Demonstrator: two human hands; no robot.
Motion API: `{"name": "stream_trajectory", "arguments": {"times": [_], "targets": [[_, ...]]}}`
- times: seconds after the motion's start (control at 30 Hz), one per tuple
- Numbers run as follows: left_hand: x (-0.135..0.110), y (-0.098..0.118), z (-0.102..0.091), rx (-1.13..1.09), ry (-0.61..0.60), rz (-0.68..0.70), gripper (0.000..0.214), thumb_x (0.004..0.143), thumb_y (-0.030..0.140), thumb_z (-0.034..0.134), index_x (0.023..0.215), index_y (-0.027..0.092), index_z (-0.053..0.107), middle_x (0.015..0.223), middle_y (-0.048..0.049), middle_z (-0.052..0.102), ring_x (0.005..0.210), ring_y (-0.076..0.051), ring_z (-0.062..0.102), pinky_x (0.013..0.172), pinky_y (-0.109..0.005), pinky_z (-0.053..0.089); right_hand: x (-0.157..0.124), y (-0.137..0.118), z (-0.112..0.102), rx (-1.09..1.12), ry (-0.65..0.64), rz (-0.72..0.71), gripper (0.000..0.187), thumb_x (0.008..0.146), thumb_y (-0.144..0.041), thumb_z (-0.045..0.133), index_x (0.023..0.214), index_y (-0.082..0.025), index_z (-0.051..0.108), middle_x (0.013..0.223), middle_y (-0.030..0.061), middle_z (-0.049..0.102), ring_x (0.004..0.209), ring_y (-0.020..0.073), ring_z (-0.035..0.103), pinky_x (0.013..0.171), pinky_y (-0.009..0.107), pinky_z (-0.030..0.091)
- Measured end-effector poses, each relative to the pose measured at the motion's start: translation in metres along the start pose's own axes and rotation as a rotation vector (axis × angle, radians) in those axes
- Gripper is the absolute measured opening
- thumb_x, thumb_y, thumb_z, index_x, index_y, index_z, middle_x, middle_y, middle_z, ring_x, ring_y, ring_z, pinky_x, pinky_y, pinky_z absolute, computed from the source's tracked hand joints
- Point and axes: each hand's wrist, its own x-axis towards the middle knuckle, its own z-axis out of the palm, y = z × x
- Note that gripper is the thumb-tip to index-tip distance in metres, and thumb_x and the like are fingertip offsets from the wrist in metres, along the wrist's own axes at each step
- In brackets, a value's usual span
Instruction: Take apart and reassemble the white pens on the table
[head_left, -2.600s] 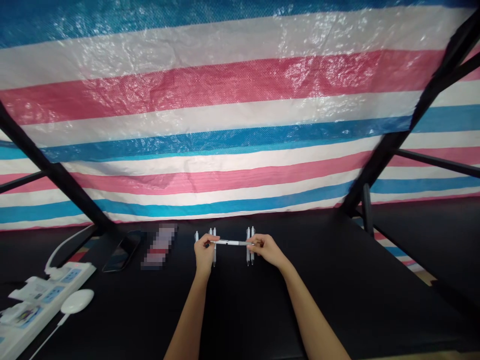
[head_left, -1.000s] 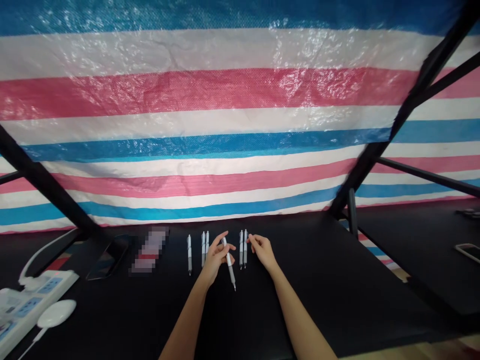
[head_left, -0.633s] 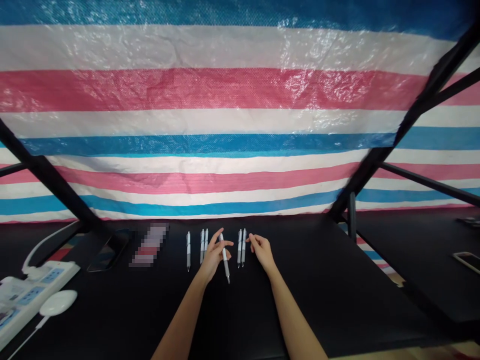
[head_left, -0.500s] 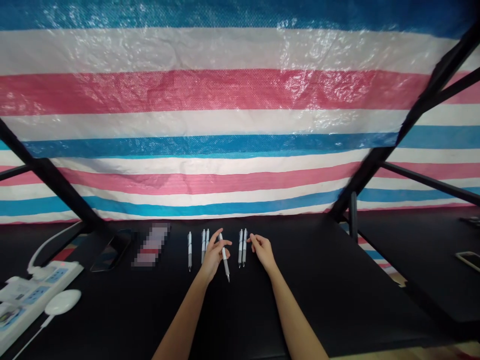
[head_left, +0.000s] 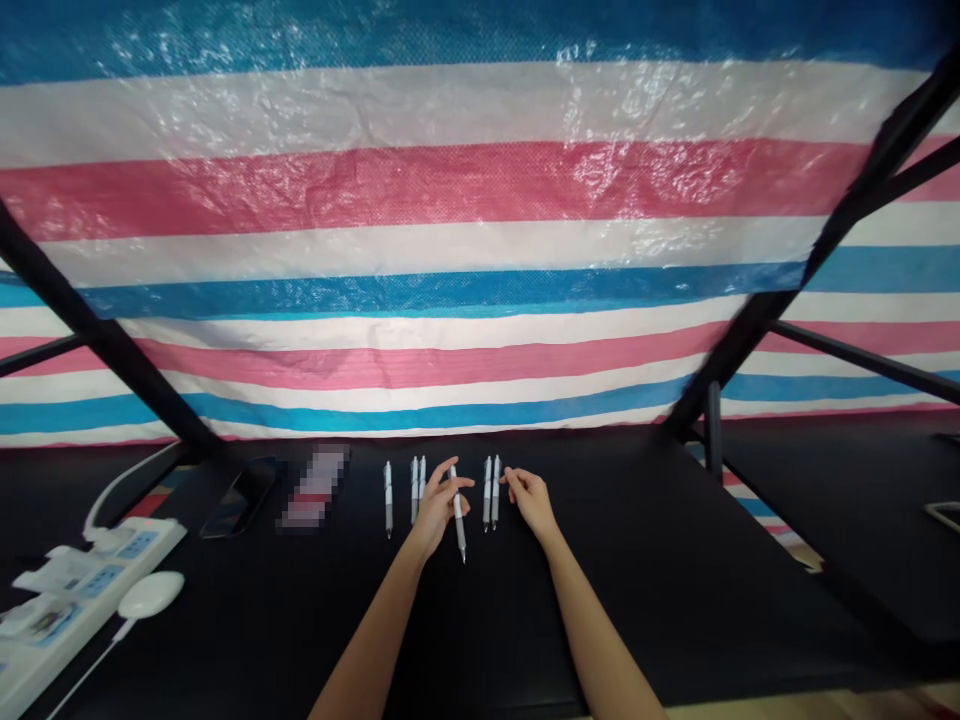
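Note:
My left hand (head_left: 435,512) is closed on a white pen (head_left: 458,525) with a grey grip, its tip pointing down toward me. Just left of that hand lie two similar pens (head_left: 415,485) side by side, partly covered by it. Farther left, a single white-and-grey pen (head_left: 388,500) lies by itself on the black table. Another pair of pens (head_left: 487,500) lies between my hands, tips toward me. My right hand (head_left: 531,500) is beside this pair on the right, its fingers curled together with nothing visible in them.
On the left are a dark phone (head_left: 238,498), a blurred-out rectangular item (head_left: 315,488), a white power strip (head_left: 97,590) with plugs, and a white round charger (head_left: 151,596) on a cable. Black frame bars (head_left: 735,355) flank the table (head_left: 675,590). A striped sheet (head_left: 450,240) hangs behind.
The whole view has shifted slightly, so things on the table appear a little farther right. My left hand still holds the pen, now turned slightly more upright. The right hand has barely moved.

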Motion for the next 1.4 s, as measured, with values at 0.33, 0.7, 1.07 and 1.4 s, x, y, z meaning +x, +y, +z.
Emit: {"name": "stream_trajectory", "arguments": {"times": [0.33,0.7,1.07,1.4], "targets": [[0.018,0.002,0.002,-0.063,0.023,0.01,0.068,0.073,0.032,0.066,0.132,0.021,0.033,0.079,-0.0033,0.066,0.054,-0.01,0.057,0.056,-0.024,0.042,0.002,0.004,0.002,-0.031,0.022,-0.028,0.051,0.082,-0.058,0.041,0.065,-0.016,0.064,0.041,-0.0024,0.047,0.04,0.0119,0.043,0.047,0.023,0.034],[0.024,-0.007,-0.002,-0.036,-0.008,0.046,0.052,0.07,0.034,0.067,0.115,0.017,0.047,0.066,0.0006,0.058,0.041,-0.005,0.041,0.04,-0.02,0.023,0.003,0.002,0.001,-0.017,0.011,-0.019,0.047,0.083,-0.055,0.042,0.066,-0.016,0.064,0.041,-0.0037,0.044,0.04,0.0115,0.042,0.047,0.023,0.033],[0.022,-0.01,-0.005,-0.04,0.02,0.08,0.055,0.069,0.036,0.068,0.117,0.017,0.049,0.07,-0.0008,0.059,0.039,-0.003,0.036,0.039,-0.019,0.02,0.002,0.0,0.0,-0.009,0.014,0.003,0.047,0.082,-0.055,0.042,0.065,-0.017,0.063,0.041,-0.0036,0.045,0.04,0.0115,0.043,0.047,0.023,0.034],[0.025,-0.013,-0.01,-0.056,0.029,0.076,0.05,0.069,0.035,0.068,0.112,0.017,0.051,0.068,0.0001,0.059,0.039,-0.002,0.035,0.038,-0.019,0.02,0.002,0.0,0.0,-0.014,0.01,-0.001,0.048,0.083,-0.055,0.042,0.065,-0.016,0.063,0.041,-0.0035,0.044,0.041,0.0112,0.042,0.047,0.023,0.035]]}}
